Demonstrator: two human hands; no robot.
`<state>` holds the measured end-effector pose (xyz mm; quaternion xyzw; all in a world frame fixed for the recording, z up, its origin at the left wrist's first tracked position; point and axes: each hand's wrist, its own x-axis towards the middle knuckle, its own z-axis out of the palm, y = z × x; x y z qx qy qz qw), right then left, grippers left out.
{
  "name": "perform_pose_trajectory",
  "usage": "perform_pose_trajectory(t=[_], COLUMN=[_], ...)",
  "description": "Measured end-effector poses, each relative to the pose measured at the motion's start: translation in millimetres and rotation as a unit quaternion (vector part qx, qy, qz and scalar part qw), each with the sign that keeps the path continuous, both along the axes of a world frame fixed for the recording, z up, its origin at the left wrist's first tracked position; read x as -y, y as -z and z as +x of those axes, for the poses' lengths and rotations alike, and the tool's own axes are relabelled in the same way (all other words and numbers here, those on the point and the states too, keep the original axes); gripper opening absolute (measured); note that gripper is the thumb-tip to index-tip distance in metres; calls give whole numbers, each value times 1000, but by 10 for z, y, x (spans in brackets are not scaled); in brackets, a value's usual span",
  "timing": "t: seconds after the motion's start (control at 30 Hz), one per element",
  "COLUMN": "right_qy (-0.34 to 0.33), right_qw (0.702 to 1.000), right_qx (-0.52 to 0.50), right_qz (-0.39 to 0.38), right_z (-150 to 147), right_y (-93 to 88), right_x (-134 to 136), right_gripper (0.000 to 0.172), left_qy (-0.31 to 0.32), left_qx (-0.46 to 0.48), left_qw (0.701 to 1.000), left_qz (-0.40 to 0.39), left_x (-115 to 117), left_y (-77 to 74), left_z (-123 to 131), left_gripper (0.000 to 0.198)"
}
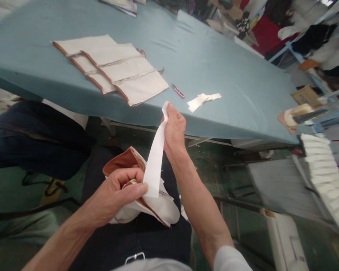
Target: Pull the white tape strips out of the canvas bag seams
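Observation:
A long white strip (pixel 154 162), of paper or tape, stretches between my two hands. My left hand (pixel 124 188) pinches its lower end between thumb and fingers. The upper end is gripped in my right hand (pixel 174 126), near the table edge. Across my lap lies a cream fabric piece with brown lining and edging (pixel 165 210), bunched under my left hand; part of it is hidden by the strip and the hand. On the table ahead are pink-handled thread snips (pixel 178 91) and some crumpled white strips (pixel 203 100).
The blue-green covered table (pixel 243 86) spans the view in front. Flat cream panels with brown edges (pixel 130 71) lie on it to the left. A dark cloth bundle (pixel 36 135) is at the left, and a row of folded white pieces (pixel 324 173) at the right.

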<state>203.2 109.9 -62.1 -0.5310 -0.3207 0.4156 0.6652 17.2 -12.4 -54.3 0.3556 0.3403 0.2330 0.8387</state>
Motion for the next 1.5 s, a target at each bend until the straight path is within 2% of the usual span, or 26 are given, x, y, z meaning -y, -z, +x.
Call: perform_pose_trajectory(t=[0.13, 0.27, 0.4, 0.5, 0.6, 0.73, 0.87, 1.03, 1.1, 1.2, 1.27, 1.33, 1.4, 1.47, 1.5], right_qy=[28, 71, 100, 121, 136, 146, 149, 137, 122, 93, 99, 112, 63, -74, -148], right_qw=[999, 997, 994, 992, 991, 989, 985, 977, 975, 972, 969, 969, 980, 984, 974], right_qx=[-7, 11, 33, 20, 11, -9, -49, -32, -23, 7, 39, 71, 110, 156, 170], right_qz=[36, 23, 21, 20, 11, -11, -68, -160, -182, -217, -225, -210, -151, -46, 4], right_z=[89, 299, 498, 591, 660, 738, 744, 587, 533, 539, 576, 584, 523, 404, 339], right_y=[-15, -68, -134, -163, -164, -129, -13, 300, 455, 649, 693, 632, 474, 272, 178], right_x=[149, 417, 614, 679, 733, 881, 1170, 1643, 1805, 1958, 1980, 1928, 1803, 1621, 1519], right_gripper=[47, 46, 47, 43, 37, 39, 42, 45, 49, 50, 49, 51, 49, 46, 46], left_qy=[-4, -33, -40, -28, -40, -63, -94, -128, -114, -68, -41, -21, -14, -14, -16], left_qx=[-48, -127, -141, -143, -162, -170, -165, -175, -194, -227, -244, -249, -254, -263, -267], left_qw=[997, 983, 973, 973, 972, 975, 974, 971, 969, 959, 949, 943, 939, 934, 931], left_qz=[58, 132, 176, 181, 166, 126, 125, 99, 104, 155, 195, 218, 230, 241, 247], left_x=[-6, -73, -185, -254, -288, -299, -324, -376, -382, -362, -333, -299, -271, -251, -243], left_y=[-55, -98, -96, -93, -96, -108, -158, -224, -240, -267, -289, -313, -336, -357, -368], left_z=[-54, -119, -120, -95, -90, -109, -96, -96, -114, -124, -105, -70, -32, -7, -2], left_gripper=[47, 35, 27, 31, 37, 38, 34, 39, 41, 39, 35, 30, 27, 25, 26])
